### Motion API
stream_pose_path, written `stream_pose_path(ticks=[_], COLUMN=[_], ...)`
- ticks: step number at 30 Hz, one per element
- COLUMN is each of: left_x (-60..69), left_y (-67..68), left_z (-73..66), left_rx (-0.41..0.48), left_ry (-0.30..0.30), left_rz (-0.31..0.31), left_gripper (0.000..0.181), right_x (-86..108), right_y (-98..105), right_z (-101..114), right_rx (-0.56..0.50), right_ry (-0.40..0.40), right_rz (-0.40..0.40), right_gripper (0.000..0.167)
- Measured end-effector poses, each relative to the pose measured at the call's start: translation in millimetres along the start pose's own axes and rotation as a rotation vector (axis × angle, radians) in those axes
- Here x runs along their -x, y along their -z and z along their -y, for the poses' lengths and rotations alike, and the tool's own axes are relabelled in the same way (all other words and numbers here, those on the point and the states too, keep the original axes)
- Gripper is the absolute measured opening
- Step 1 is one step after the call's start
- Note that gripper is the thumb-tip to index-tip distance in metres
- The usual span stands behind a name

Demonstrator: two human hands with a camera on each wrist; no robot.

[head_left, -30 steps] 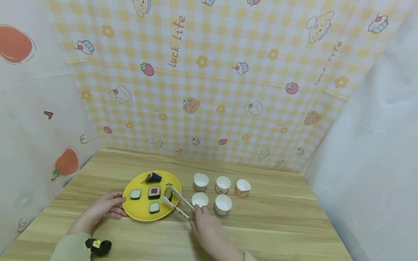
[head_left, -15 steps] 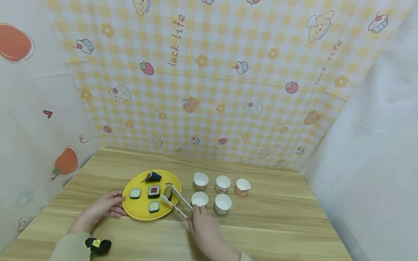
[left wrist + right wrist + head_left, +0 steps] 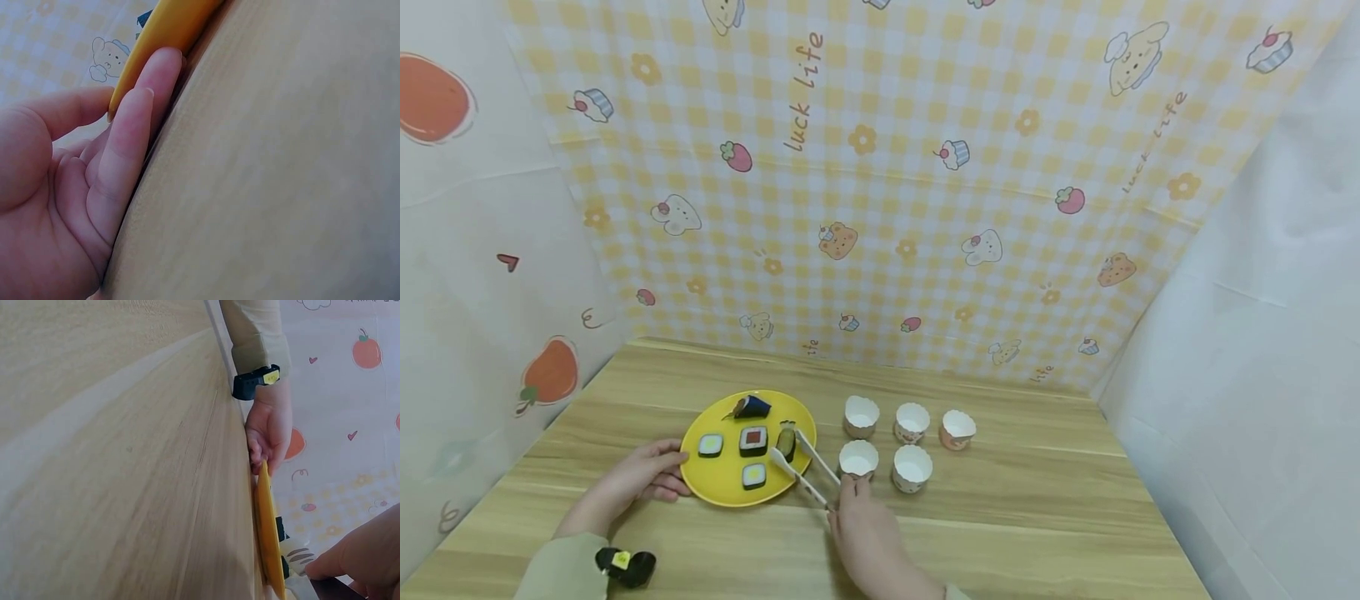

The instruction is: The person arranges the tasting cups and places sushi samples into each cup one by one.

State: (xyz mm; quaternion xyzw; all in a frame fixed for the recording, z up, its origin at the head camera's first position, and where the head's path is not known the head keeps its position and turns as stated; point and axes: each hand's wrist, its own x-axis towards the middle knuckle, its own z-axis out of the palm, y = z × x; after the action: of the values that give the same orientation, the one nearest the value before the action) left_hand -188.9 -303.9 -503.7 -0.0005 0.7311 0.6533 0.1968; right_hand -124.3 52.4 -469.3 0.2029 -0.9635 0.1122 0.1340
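My left hand pinches the left rim of a yellow plate, thumb on the edge and fingers below, as the left wrist view also shows. Toy sushi lies on it: a red-centred square roll, two rolls with yellow-green centres and a dark cone-shaped hand roll. My right hand grips light tongs. The tong tips are spread on either side of a dark piece with a green-brown top at the plate's right. Whether they touch it, I cannot tell.
Several white-lined paper baking cups stand in two rows right of the plate. The nearest cup is just beyond my right fingers. A patterned cloth hangs behind the wooden table, with pale cloth at both sides.
My right hand has shifted slightly left and toward me. The tong tips stay around the same piece. The left hand and the plate have not visibly moved.
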Motion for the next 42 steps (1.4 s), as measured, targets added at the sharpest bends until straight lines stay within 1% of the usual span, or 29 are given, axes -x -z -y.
stream_pose_path(ticks=[6,10,17,22,33,39,42], left_x=[-0.3,-0.6,-0.4,-0.1,-0.7,-0.8,-1.0], left_y=[0.7,1.0,1.6,1.5,1.2,1.5,1.7], left_z=[1.6,2.1,2.0,1.2,1.4,1.6,2.3], left_rx=[0.001,0.005,0.0,-0.002,-0.001,0.003,0.006], left_ry=[0.001,0.0,-0.004,-0.012,-0.019,-0.02,-0.025], left_rz=[0.001,0.001,0.004,0.008,0.01,0.02,0.025], left_gripper=[0.063,0.063,0.063,0.063,0.063,0.064,0.063], right_x=[-0.4,-0.7,-4.1,-6.4,-8.8,-9.7,-9.5], right_y=[-2.1,-3.2,-3.5,-7.0,-10.8,-10.5,-10.6], right_z=[4.3,7.9,13.0,15.1,12.2,10.1,9.0], right_rx=[-0.016,-0.016,-0.073,-0.074,-0.037,-0.052,-0.05], right_ry=[0.0,-0.002,-0.019,-0.021,0.051,0.047,0.052], right_rz=[0.043,0.051,0.086,0.077,0.013,0.034,0.041], right_gripper=[0.05,0.051,0.053,0.052,0.032,0.03,0.025])
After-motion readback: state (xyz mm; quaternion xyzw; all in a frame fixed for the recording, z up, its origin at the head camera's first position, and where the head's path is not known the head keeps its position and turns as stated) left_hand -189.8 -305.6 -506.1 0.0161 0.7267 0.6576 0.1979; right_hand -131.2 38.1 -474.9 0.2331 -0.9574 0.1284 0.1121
